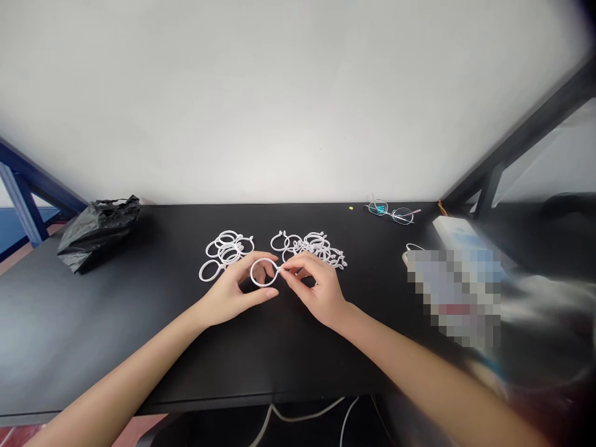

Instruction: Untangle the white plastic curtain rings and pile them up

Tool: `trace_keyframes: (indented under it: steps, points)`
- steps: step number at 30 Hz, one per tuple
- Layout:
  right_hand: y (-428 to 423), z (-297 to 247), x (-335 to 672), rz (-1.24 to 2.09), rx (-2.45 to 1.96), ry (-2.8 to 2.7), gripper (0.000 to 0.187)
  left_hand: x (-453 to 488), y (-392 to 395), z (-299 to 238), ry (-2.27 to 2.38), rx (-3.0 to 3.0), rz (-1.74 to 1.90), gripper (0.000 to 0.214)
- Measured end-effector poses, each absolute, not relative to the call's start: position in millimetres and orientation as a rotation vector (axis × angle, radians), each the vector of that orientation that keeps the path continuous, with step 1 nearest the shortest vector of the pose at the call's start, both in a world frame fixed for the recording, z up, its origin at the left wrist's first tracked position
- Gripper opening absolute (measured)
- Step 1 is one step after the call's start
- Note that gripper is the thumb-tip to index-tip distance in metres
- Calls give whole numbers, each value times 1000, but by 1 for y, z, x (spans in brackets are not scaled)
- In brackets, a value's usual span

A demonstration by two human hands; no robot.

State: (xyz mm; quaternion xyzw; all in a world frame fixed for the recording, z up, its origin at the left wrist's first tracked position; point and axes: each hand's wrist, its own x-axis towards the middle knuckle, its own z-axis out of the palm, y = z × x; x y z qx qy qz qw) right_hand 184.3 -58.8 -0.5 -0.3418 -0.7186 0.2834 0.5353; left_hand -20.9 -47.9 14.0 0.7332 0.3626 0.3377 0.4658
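Note:
A white plastic ring clip (252, 274) is between my two hands, its loop facing me and its clasp end to the right. My right hand (318, 287) pinches the clasp end between thumb and fingertips. Around the loop curls my left hand (238, 287), thumb along the bottom and fingers behind and over the top. Behind the left hand lies a small group of similar white ring clips (210, 270). A larger, tangled pile of white ring clips (321, 247) lies just beyond my right hand, which partly hides it.
A crumpled black plastic bag (100, 233) sits at the back left of the black table (223, 363). Eyeglasses (390, 212) lie near the wall at the back right. A white box (459, 233) and a blurred, pixelated object (449, 295) are on the right. Cables (307, 417) hang below the front edge.

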Motion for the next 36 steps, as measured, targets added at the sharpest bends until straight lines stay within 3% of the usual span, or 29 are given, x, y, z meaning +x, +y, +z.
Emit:
trace_keyframes:
  steps: [11, 27, 36]
  points:
    - [-59, 3, 184, 733, -769, -1776, 7, -20, -49, 19, 1015, 2158, 784, 22]
    - [-62, 6, 186, 873, -784, -1900, 13, -19, -51, 18, 965, 2039, 716, 14]
    - [-61, 6, 188, 841, -739, -1952, 18, -18, -50, 23, 909, 1893, 692, 21]
